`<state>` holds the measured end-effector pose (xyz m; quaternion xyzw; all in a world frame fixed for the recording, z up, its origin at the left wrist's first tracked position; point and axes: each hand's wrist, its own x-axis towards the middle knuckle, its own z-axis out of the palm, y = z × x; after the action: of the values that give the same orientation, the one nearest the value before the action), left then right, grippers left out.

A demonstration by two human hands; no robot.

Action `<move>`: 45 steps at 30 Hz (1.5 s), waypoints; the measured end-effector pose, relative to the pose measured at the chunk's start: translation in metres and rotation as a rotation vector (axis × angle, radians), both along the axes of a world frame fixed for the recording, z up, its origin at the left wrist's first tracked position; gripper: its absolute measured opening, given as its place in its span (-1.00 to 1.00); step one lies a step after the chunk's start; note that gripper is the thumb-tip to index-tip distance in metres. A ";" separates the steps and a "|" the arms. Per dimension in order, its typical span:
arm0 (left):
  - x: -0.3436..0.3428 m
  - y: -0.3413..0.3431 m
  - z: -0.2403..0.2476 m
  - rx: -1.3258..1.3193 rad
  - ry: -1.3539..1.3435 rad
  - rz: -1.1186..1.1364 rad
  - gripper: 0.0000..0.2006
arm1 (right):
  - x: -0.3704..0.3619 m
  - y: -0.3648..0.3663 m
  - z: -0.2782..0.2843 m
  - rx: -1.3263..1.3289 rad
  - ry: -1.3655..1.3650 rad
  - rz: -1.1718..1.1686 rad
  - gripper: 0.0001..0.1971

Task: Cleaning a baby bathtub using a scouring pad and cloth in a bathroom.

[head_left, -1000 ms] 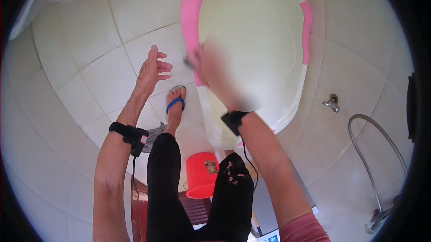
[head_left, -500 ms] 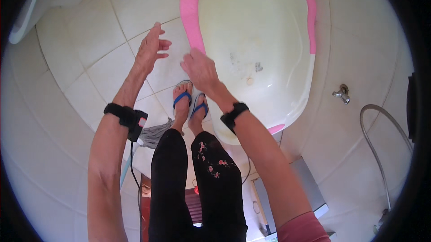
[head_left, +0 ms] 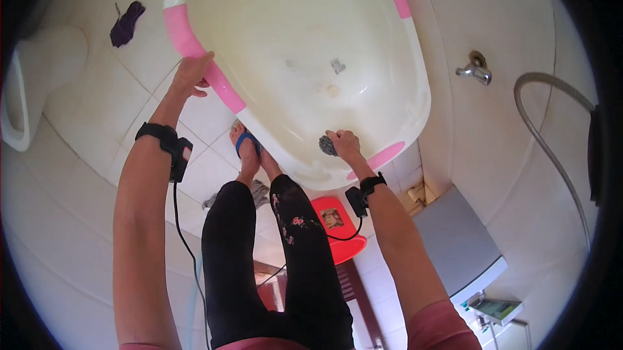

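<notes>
My right hand (head_left: pixel 347 144) is closed on a grey scouring pad (head_left: pixel 328 145) and holds it inside the near end of a white baby bathtub (head_left: pixel 418 100). Whether the pad touches the tub's wall I cannot tell. At the tub's left side, my left hand (head_left: pixel 189 75) lies over the pink rim section (head_left: pixel 224 92), fingers apart and nothing in them. Small grey marks (head_left: pixel 337 66) and a round plug (head_left: pixel 332 91) show on the tub's floor. A black band with a cabled device is strapped round each forearm.
A tap (head_left: pixel 477 70) and a metal hose (head_left: pixel 522 113) are on the right wall. A red stool or basin (head_left: pixel 350 249) and a grey-topped box (head_left: pixel 454 233) stand nearer. A mop head (head_left: pixel 259 193) lies by my feet; a dark cloth (head_left: pixel 126 24) and toilet (head_left: pixel 23 103) are left.
The view has shifted, so the tub sits further left. My right hand went from the tub's left rim to inside its near end, where the scouring pad now shows. My left hand reached the rim.
</notes>
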<state>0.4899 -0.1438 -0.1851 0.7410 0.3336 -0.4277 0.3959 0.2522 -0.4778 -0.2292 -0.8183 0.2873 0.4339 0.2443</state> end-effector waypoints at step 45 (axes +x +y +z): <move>-0.032 0.015 -0.008 -0.222 0.211 0.133 -0.56 | 0.036 0.161 -0.094 0.399 -0.189 -0.298 -0.82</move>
<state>0.4581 -0.1287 -0.1934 0.6200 0.3724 -0.5102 0.4655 0.2886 -0.3167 -0.3235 -0.7393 0.2894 0.3630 0.4878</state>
